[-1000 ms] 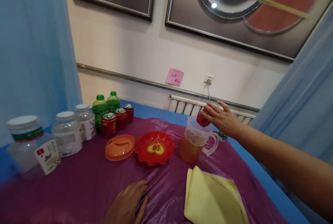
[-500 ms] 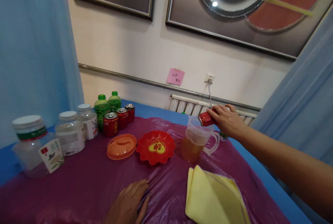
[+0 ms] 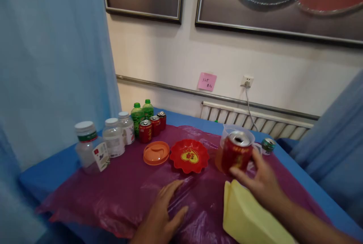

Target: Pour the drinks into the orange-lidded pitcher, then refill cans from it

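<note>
My right hand (image 3: pixel 262 178) grips a red drink can (image 3: pixel 237 153), held upright with its opened top showing. Behind the can stands a clear plastic measuring jug (image 3: pixel 227 130), mostly hidden by it; some amber liquid shows at its left side. My left hand (image 3: pixel 163 212) is spread over the purple plastic sheet (image 3: pixel 136 195), holding nothing. A folded yellow cloth (image 3: pixel 252 213) lies below my right hand. Left of the jug sit a red scalloped plate (image 3: pixel 195 166) and an orange lid (image 3: pixel 156 153).
At the left stand several white-capped clear jars (image 3: pixel 114 138), two green bottles (image 3: pixel 137 117) and three red cans (image 3: pixel 145 131). A small green can (image 3: pixel 268 145) is right of the jug. A radiator (image 3: pixel 279 125) runs along the wall behind the blue table edge (image 3: pixel 187 116).
The red can has come from a tilt over the jug to upright, nearer me and in front of it. My left hand's fingers have spread. The view has shifted left.
</note>
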The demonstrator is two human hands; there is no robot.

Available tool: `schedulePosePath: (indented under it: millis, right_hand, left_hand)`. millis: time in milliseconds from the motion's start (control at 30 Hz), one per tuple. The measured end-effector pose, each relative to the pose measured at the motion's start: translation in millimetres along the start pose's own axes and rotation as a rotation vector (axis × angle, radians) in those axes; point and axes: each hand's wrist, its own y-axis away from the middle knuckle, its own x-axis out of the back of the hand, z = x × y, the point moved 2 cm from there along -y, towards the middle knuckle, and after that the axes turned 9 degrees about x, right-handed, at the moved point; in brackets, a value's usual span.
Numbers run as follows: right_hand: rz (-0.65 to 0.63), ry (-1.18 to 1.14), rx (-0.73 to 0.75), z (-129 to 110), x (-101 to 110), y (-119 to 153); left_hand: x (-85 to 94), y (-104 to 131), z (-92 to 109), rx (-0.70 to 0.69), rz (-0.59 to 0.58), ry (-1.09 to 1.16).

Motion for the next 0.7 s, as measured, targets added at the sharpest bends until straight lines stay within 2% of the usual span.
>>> schedulePosePath:
  millis: [133, 200, 267, 333, 400, 500, 567, 633, 700]
  right_hand:
    - [-0.242, -0.230, -0.043, -37.0, -79.9, 48.5]
    - [-0.335, -0.295, -0.010, -47.8, -107.5, 58.3]
    - [-0.390, -0.323, 0.006, -49.9, -125.5, 64.0]
    - [-0.398, -0.300, -0.003, -43.5, -135.7, 70.9]
    - [-0.379, -0.247, -0.018, -32.2, -140.8, 81.6]
    - [-0.377, -0.206, -0.036, -15.6, -143.8, 101.1]
    - [-0.373, -0.208, -0.030, -9.0, -144.1, 111.5]
    - [-0.359, -0.197, -0.009, -6.1, -143.6, 117.7]
    - [-0.365, -0.183, 0.028, -5.8, -143.4, 120.6]
  left_hand:
    - [14.2, -5.0, 32.7, 0.071, 0.013, 0.239]
    - [18.4, -4.7, 40.1, 0.051, 0.049, 0.219]
    - [24.8, -5.4, 40.1, 0.022, 0.065, 0.131]
    - [38.7, -12.4, 34.7, 0.011, 0.063, 0.050]
    - [63.0, -29.8, 25.8, 0.044, 0.105, -0.025]
    - [110.8, -72.8, 9.5, 0.135, 0.325, -0.227]
    - [135.9, -104.7, -2.2, 0.174, 0.406, -0.395]
    - [149.9, -131.7, -14.2, 0.197, 0.420, -0.507]
    - [154.4, -149.9, -24.8, 0.210, 0.419, -0.552]
